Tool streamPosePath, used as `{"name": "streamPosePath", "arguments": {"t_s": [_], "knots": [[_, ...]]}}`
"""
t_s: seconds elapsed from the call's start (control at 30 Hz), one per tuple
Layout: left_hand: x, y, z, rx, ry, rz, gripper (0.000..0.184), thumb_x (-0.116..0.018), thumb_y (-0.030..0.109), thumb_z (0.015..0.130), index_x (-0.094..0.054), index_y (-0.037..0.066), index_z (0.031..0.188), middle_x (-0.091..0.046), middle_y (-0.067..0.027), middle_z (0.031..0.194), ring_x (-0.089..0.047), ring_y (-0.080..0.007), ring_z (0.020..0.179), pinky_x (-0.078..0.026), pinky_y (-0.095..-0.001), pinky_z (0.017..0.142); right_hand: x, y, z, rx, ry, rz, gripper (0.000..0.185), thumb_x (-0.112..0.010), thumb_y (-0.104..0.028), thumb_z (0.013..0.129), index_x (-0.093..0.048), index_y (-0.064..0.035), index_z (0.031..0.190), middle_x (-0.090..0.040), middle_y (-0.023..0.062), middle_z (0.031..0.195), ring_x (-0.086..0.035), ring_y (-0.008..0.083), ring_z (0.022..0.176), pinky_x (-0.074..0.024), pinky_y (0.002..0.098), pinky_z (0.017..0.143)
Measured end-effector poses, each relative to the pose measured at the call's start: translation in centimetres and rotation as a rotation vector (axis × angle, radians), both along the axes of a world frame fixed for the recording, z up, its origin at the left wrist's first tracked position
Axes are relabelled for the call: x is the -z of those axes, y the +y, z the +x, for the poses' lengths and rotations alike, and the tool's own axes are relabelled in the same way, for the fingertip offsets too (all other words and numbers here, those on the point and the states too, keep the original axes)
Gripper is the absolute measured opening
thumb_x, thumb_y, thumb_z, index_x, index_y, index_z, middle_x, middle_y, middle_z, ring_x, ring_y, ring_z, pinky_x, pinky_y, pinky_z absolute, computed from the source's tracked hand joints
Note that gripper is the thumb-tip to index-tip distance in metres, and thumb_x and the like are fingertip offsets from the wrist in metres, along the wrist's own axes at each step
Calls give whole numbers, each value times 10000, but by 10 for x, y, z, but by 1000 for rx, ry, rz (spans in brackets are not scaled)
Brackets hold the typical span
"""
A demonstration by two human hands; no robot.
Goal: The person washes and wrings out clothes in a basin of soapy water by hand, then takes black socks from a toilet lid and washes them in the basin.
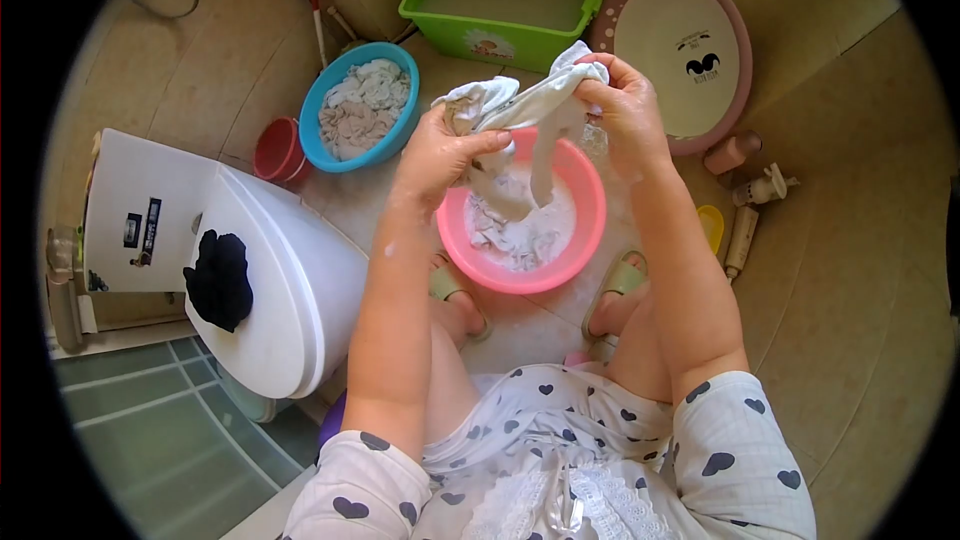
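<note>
A wet, whitish garment (530,108) with a brownish patch near its left end is stretched between my two hands. My left hand (435,152) is closed on one end, thumb on top. My right hand (630,110) pinches the other end, a little higher and farther away. Part of the garment dangles over a pink basin (594,200) on the floor between my feet. Inside the basin, more pale laundry (520,242) lies in sudsy water. The exact kind of garment cannot be made out.
A blue basin (312,143) of crumpled pale cloth stands beside a small red bucket (276,150). Behind are a green tub (440,28) of cloudy water and a large round basin (680,70). A white toilet (275,280) with black cloth (220,282) on its lid is left; bottles (765,186) stand right.
</note>
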State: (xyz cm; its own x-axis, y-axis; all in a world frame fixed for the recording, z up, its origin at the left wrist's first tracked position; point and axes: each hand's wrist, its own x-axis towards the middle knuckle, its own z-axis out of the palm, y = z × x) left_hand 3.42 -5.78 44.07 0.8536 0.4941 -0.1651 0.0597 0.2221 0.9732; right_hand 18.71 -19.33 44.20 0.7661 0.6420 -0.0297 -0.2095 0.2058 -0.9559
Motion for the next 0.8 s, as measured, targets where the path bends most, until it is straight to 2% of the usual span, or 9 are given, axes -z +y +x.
{"name": "streamPosePath", "arguments": {"t_s": [0.13, 0.3, 0.4, 0.43, 0.53, 0.57, 0.6, 0.7, 0.8], "knots": [[1, 7, -6, 92, 47, 24, 549, -789, 43, 639, -554, 5, 1133, -635, -60, 1006, -597, -142, 877, -476, -260, 778, 2, 1, -1, 40, 201, 59, 147, -595, -14, 769, -615, -49, 910, -566, -11, 752, -491, 66, 614, -400, 221, 560], [-6, 14, -12, 277, 235, -138, 464, -712, 238, 784, -556, -13, 1142, -625, -80, 1038, -603, -135, 897, -481, -275, 802, 7, 2, 6, 36, 181, 19, 149, -627, -105, 809, -615, -74, 954, -606, 2, 811, -541, 86, 668, -426, 247, 601], [-11, 8, -17, 211, -2, -429, 426, -660, 235, 837, -542, -22, 1155, -629, -90, 1044, -622, -165, 908, -498, -289, 807, 10, 4, 8, 22, 206, -67, 169, -619, -189, 844, -630, -73, 966, -625, 15, 845, -563, 105, 718, -438, 268, 632], [-7, 8, -17, 128, -39, -565, 376, -592, 232, 890, -525, 7, 1185, -633, -101, 1047, -637, -198, 906, -526, -327, 782, 13, 4, 8, 4, 213, -87, 186, -614, -219, 857, -636, -71, 967, -630, 21, 856, -568, 112, 735, -441, 275, 642], [-4, 3, -13, 52, -253, -728, 382, -561, 290, 909, -520, 41, 1196, -622, -97, 1078, -626, -204, 930, -543, -349, 684, 29, 3, 9, -159, 280, -113, 262, -577, -301, 886, -646, -59, 960, -631, 47, 879, -570, 134, 775, -449, 294, 680], [9, 12, -11, 96, -347, -803, 378, -532, 310, 925, -517, 49, 1198, -620, -114, 1082, -627, -223, 941, -556, -373, 638, 33, 6, 6, -168, 338, -157, 366, -526, -376, 905, -646, -37, 971, -628, 74, 884, -572, 157, 770, -455, 317, 685], [13, 16, -7, 132, -401, -831, 377, -531, 308, 925, -516, 43, 1193, -621, -116, 1078, -626, -227, 947, -559, -380, 648, 31, 6, -2, -177, 385, -177, 488, -465, -478, 920, -645, -29, 990, -626, 88, 886, -578, 183, 785, -459, 328, 697], [8, 6, 1, 151, -474, -832, 372, -537, 295, 922, -518, 18, 1169, -630, -120, 1050, -634, -233, 929, -567, -401, 708, 10, 5, -21, -445, 480, -159, 627, -372, -598, 916, -622, -33, 1019, -628, 107, 938, -598, 197, 823, -468, 307, 705], [11, -2, 8, 61, -378, -803, 355, -546, 274, 918, -528, 8, 1152, -640, -112, 1026, -648, -233, 877, -565, -391, 720, 9, 10, -35, -441, 552, 133, 554, -430, -538, 923, -595, -29, 1069, -634, 104, 950, -609, 174, 785, -472, 265, 661]]}}
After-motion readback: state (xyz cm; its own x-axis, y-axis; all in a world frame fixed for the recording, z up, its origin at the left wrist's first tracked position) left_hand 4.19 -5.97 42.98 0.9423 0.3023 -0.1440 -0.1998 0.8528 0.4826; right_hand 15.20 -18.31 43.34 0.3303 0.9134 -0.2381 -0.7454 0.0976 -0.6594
